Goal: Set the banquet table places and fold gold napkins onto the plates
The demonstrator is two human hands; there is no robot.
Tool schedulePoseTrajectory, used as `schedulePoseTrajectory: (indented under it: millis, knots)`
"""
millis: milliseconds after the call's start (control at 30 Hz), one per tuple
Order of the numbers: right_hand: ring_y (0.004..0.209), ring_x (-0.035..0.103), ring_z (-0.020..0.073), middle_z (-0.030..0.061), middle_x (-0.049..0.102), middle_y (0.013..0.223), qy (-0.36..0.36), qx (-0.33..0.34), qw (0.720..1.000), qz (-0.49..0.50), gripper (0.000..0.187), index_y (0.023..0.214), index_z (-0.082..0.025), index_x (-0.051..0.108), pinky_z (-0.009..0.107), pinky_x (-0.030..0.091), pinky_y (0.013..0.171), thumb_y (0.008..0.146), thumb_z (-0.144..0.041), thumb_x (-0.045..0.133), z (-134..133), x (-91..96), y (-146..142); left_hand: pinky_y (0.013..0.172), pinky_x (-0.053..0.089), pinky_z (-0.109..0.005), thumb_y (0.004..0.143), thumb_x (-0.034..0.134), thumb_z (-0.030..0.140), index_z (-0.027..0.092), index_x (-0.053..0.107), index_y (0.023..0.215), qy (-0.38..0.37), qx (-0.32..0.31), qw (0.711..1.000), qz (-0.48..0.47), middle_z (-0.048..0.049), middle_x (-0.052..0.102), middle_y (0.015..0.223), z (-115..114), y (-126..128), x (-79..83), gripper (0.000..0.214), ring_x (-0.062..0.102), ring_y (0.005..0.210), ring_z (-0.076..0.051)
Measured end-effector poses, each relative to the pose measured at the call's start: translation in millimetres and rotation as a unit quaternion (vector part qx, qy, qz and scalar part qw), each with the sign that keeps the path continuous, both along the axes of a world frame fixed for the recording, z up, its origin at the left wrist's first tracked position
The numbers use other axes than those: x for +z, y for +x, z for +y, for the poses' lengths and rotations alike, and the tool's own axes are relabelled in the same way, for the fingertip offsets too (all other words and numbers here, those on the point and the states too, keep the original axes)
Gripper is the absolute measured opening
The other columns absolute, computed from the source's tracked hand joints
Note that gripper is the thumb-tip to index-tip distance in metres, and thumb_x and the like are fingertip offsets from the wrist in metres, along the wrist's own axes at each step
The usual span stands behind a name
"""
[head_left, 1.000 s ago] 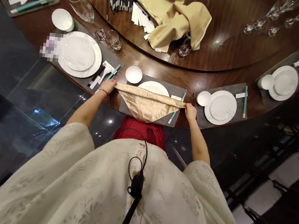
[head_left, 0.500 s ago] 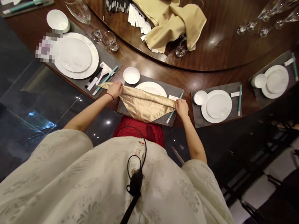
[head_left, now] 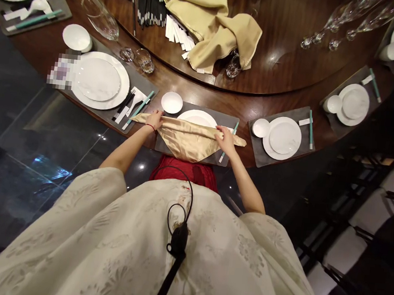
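Note:
A gold cloth napkin [head_left: 187,143] stretches across the place setting in front of me, its top edge rolled into a band and its lower part hanging as a point. My left hand [head_left: 155,120] is closed on the band near its left end. Farther right, my right hand [head_left: 225,140] grips the band, and a loose end sticks out past it. Under the napkin lies a white plate [head_left: 198,116], with only its far rim showing. A white bowl [head_left: 171,102] sits just beyond my left hand. Teal chopsticks [head_left: 222,156] are partly covered by the napkin's right side.
Place settings with plates [head_left: 284,137] and bowls [head_left: 261,127] flank mine on grey mats. Glasses [head_left: 144,61] stand or lie at the left. On the raised round turntable [head_left: 260,81] are bunched gold napkins [head_left: 225,42], black chopsticks [head_left: 151,6] and stemware. A red chair [head_left: 183,170] is below the edge.
My right hand has slid left along the napkin's band, leaving a loose end on its right. My left hand stays near the left end. The view has shifted slightly.

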State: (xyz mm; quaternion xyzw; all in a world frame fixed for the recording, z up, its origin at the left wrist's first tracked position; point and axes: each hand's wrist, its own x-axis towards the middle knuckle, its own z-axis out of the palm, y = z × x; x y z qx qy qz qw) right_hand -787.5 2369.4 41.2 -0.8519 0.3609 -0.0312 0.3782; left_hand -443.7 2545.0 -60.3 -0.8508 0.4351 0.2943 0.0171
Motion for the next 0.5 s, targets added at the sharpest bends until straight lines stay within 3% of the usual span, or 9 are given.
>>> schedulePoseTrajectory:
  millis: [67,167,233,300,367,400,500]
  knots:
    - [0.106,0.060,0.0185,0.0083,0.066,0.122,0.107,0.075,0.978,-0.163,0.037,0.132,-0.022,0.057,0.034,0.050,0.094,0.097,-0.034,0.054,42,50.3,6,0.095,0.050,-0.044,0.087,0.050,0.026,0.015,0.052,0.134,0.001,0.009,1.000,-0.009,-0.0206,0.049,0.137,-1,-3,-0.1,0.049,0.060,0.116,-0.035]
    - [0.099,0.066,0.0184,0.0048,0.072,0.106,0.222,0.246,0.902,-0.276,0.033,0.121,-0.025,0.065,0.035,0.052,0.091,0.094,-0.044,0.060,98,123.2,15,0.093,0.050,-0.044,0.087,0.049,0.024,0.014,0.053,0.133,0.005,0.013,1.000,-0.021,-0.0218,0.051,0.135,-4,-5,-1.4,0.047,0.061,0.113,-0.034]
    - [0.099,0.067,0.0187,0.0027,0.073,0.102,0.229,0.284,0.887,-0.284,0.027,0.115,-0.029,0.069,0.034,0.053,0.093,0.095,-0.043,0.058,111,143.4,23,0.092,0.050,-0.043,0.086,0.049,0.022,0.013,0.056,0.131,0.012,0.003,1.000,-0.022,-0.0225,0.053,0.132,-7,-4,-2.0,0.046,0.062,0.111,-0.034]
    - [0.105,0.065,0.0192,0.0025,0.073,0.108,0.173,0.221,0.934,-0.222,0.025,0.115,-0.030,0.069,0.034,0.051,0.099,0.098,-0.035,0.052,97,129.8,31,0.093,0.050,-0.042,0.083,0.051,0.020,0.013,0.059,0.126,0.016,-0.019,0.999,-0.020,-0.0227,0.055,0.129,-10,-2,-2.1,0.044,0.063,0.109,-0.033]
    - [0.112,0.061,0.0209,0.0064,0.070,0.120,0.070,0.107,0.987,-0.100,0.030,0.119,-0.023,0.068,0.036,0.046,0.104,0.098,-0.024,0.046,63,89.6,35,0.093,0.050,-0.041,0.079,0.054,0.020,0.012,0.063,0.121,0.016,-0.045,0.999,-0.015,-0.0228,0.057,0.127,-14,1,-2.1,0.044,0.063,0.108,-0.032]
    - [0.115,0.059,0.0227,0.0106,0.067,0.125,0.018,0.052,0.998,-0.020,0.032,0.120,-0.016,0.066,0.038,0.044,0.105,0.096,-0.016,0.046,43,64.8,34,0.094,0.050,-0.040,0.077,0.056,0.021,0.011,0.064,0.120,0.014,-0.055,0.998,-0.013,-0.0227,0.059,0.125,-15,2,-2.2,0.044,0.063,0.107,-0.032]
    - [0.118,0.049,0.0235,0.0194,0.059,0.135,-0.078,0.026,0.978,0.192,0.039,0.130,-0.006,0.058,0.039,0.039,0.102,0.093,-0.007,0.045,-12,-2.5,19,0.092,0.050,-0.038,0.074,0.058,0.022,0.012,0.065,0.118,0.016,-0.063,0.998,-0.001,-0.0203,0.065,0.118,-20,4,-3.1,0.046,0.064,0.105,-0.031]
